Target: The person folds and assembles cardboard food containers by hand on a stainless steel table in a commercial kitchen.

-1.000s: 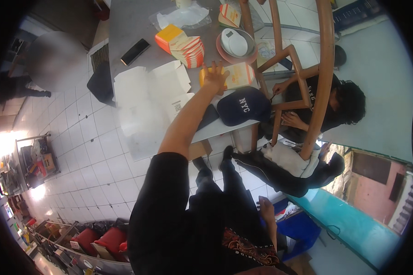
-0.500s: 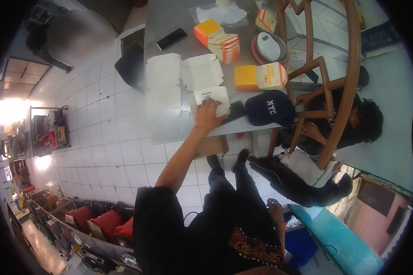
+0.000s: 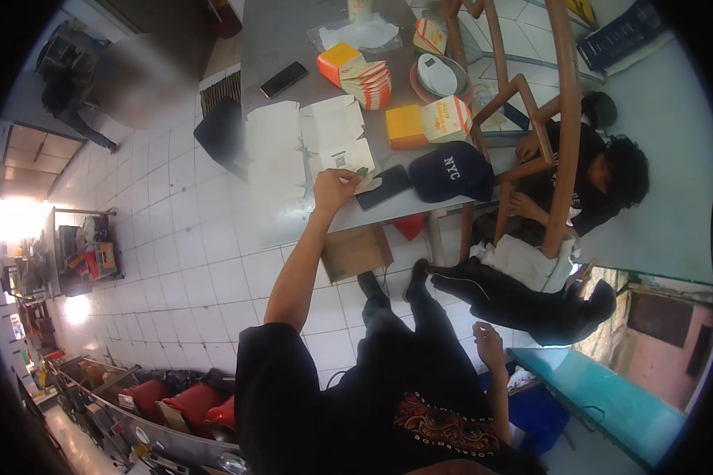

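My left hand (image 3: 337, 188) reaches over the near edge of the metal table and pinches the near corner flap of a white cardboard carton (image 3: 334, 131). The carton lies spread out, with a printed square code and a small green patch by my fingertips. Left of it lies another unfolded white carton sheet (image 3: 273, 150). A dark phone (image 3: 384, 188) rests just right of my left hand, beside a navy cap (image 3: 451, 172). My right hand (image 3: 488, 345) hangs low at my side, fingers loosely bent and apart, with nothing seen in it.
Yellow-and-orange folded cartons (image 3: 428, 123) and a carton stack (image 3: 356, 75) lie farther back, near a second phone (image 3: 284, 79) and a bowl with a white scale (image 3: 440, 77). Upturned brown chair legs (image 3: 562, 158) rise at right, beside a seated person (image 3: 602, 170).
The carton's near panel, raised under my left hand before, now lies lower and flatter. My left hand has shifted left to pinch its corner. My right hand has moved slightly up. The view has shifted.
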Action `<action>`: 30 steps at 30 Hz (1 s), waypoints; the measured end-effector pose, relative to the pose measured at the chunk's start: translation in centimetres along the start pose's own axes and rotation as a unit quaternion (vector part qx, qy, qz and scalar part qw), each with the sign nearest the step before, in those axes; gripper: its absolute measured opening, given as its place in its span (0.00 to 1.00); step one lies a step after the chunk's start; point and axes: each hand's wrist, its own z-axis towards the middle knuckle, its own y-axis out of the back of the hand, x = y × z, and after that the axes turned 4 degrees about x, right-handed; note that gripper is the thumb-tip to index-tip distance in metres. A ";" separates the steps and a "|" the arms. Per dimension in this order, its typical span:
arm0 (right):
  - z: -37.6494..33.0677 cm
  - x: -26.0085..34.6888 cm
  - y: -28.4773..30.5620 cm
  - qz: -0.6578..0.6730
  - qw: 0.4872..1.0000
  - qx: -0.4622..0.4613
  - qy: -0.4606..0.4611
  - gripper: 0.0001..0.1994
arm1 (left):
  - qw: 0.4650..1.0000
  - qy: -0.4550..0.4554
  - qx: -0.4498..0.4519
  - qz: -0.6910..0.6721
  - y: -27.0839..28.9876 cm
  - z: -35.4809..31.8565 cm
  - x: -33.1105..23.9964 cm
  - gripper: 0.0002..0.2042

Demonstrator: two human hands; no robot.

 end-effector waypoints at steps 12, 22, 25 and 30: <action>3.6 7.2 -2.2 -0.013 0.985 0.101 0.141 0.19 | 0.963 -0.173 -0.188 -0.082 7.1 1.6 -3.5 0.11; -2.0 29.5 4.9 0.048 0.830 -0.109 0.545 0.29 | 0.874 -0.100 -0.102 -0.464 5.7 -20.9 -22.0 0.07; -1.8 28.4 8.9 0.045 0.798 -0.108 0.591 0.25 | 0.938 -0.237 -0.055 -0.245 7.4 -25.4 -24.7 0.16; -1.8 27.7 16.8 0.019 0.706 -0.043 0.706 0.22 | 0.926 -0.356 -0.119 -0.035 12.3 -26.6 -30.3 0.42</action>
